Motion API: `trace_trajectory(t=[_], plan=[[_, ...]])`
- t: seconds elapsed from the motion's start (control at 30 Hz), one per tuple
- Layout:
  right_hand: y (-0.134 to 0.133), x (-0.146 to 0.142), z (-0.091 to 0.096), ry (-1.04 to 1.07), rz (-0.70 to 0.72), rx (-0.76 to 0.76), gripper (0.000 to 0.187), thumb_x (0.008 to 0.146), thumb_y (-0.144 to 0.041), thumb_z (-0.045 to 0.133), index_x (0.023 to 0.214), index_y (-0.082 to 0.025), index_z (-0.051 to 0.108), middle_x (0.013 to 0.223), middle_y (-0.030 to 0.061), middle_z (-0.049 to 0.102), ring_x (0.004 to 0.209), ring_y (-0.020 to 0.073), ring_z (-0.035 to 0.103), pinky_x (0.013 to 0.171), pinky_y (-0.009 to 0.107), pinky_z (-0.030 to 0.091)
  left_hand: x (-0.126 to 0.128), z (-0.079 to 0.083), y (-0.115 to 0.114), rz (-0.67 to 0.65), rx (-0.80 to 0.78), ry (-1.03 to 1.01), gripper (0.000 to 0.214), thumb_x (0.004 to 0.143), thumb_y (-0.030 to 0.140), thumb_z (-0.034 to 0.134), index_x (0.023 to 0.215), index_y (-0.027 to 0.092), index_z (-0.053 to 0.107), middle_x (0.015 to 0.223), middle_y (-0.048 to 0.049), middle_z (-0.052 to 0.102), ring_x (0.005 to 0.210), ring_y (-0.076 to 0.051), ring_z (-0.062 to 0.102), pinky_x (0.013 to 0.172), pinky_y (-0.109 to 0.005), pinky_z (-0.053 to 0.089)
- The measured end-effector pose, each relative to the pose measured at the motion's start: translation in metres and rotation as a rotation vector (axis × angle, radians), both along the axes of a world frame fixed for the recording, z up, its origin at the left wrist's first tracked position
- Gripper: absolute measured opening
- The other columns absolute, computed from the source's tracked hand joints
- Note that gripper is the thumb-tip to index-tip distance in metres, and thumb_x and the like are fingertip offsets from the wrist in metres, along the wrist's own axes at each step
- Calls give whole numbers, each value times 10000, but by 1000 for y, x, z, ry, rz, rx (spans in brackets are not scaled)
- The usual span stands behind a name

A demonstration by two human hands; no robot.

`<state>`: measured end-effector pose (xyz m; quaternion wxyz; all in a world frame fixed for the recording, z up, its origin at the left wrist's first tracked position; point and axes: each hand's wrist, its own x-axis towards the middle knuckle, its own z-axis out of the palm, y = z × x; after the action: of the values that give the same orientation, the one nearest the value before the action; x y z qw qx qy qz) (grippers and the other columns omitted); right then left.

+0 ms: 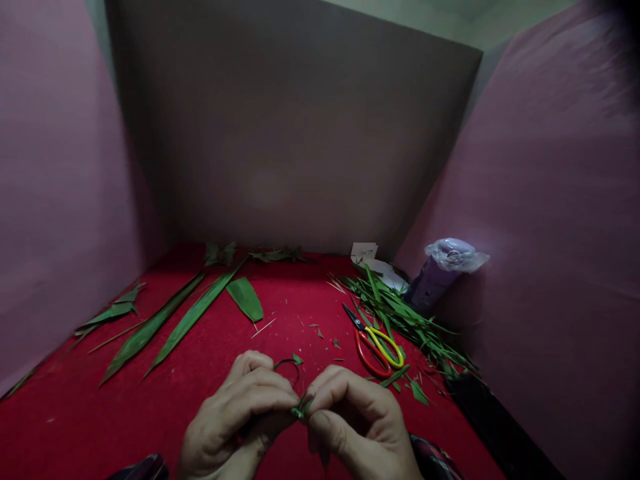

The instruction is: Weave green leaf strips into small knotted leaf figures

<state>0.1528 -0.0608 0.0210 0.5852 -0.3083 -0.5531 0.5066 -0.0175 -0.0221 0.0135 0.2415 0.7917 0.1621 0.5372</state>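
Observation:
Between my fingertips, low in the middle of the head view, is a small folded piece of green leaf (pixel 299 409). My left hand (pixel 240 413) pinches it from the left, and my right hand (pixel 357 420) grips its other side with thumb and forefinger. Most of the piece is hidden by the fingers. A thin dark loop (pixel 289 362) curves up from beside my left fingers, with a green leaf tip close to its top. Beyond my right hand, scissors (pixel 376 345) with one red and one yellow handle lie on the red cloth.
Long green leaves (pixel 193 320) lie on the red cloth (pixel 210 360) at the left. A heap of leaf strips (pixel 400 310) is at the right, beside a purple container (pixel 437 280) topped with clear plastic. Leaf scraps surround the scissors. Pink walls (pixel 550 233) stand on both sides.

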Motion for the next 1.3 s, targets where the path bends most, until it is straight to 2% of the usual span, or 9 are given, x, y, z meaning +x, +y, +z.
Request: trace_trajectory(t=[0.1,0.2,0.33,0.53,0.7,0.8,0.97,1.3], plan=[[3,-3,-5,161,80,-178,139,759,-242,717,726,-142,625,644,-9,570,478,44,518,440,145,422,0,-4,-1,-42,-80,-18,314,770,-41,598,962,206,598,808,39,640,749,-131,588,850,-306,393],[5,-5,-8,267,74,-219,199,707,-228,766,776,-154,594,664,-12,601,454,43,535,401,128,412,0,-5,0,-76,-137,-27,318,776,-43,588,956,218,598,806,37,643,755,-136,585,838,-314,395],[3,-3,-4,196,94,-256,258,719,-259,758,902,-162,604,705,-14,597,484,43,534,437,143,433,0,-5,0,-95,-159,-13,329,772,-46,589,964,221,606,812,31,653,755,-139,584,819,-315,405],[-3,0,0,14,-4,-144,134,804,-260,674,885,-168,620,668,-24,565,528,49,504,487,150,406,2,-4,-2,-82,-195,-14,304,771,-41,583,930,217,610,783,16,647,768,-153,580,749,-303,449],[-4,-1,-2,-156,-141,24,86,837,-245,613,830,-161,632,684,-5,548,549,76,508,500,188,411,2,-1,-3,-74,-201,15,280,774,-31,576,909,210,618,760,2,655,753,-165,583,729,-312,460],[-5,-3,-5,-191,-189,39,93,840,-256,600,847,-169,631,668,-3,556,551,91,516,496,196,421,2,0,-3,-51,-180,11,286,775,-27,581,925,214,620,761,-1,657,754,-168,576,711,-306,463],[-6,-4,-8,-171,-214,35,147,849,-276,586,963,-188,617,699,11,589,571,106,540,506,206,454,3,-2,-1,1,-152,27,285,758,-33,601,914,205,626,759,1,660,745,-165,567,702,-297,465],[-6,0,-6,-280,-230,133,141,864,-178,542,960,-164,644,717,14,564,549,100,565,489,211,460,2,-3,-2,11,-136,23,274,776,-19,594,939,199,620,766,-17,659,737,-172,563,673,-301,468]])
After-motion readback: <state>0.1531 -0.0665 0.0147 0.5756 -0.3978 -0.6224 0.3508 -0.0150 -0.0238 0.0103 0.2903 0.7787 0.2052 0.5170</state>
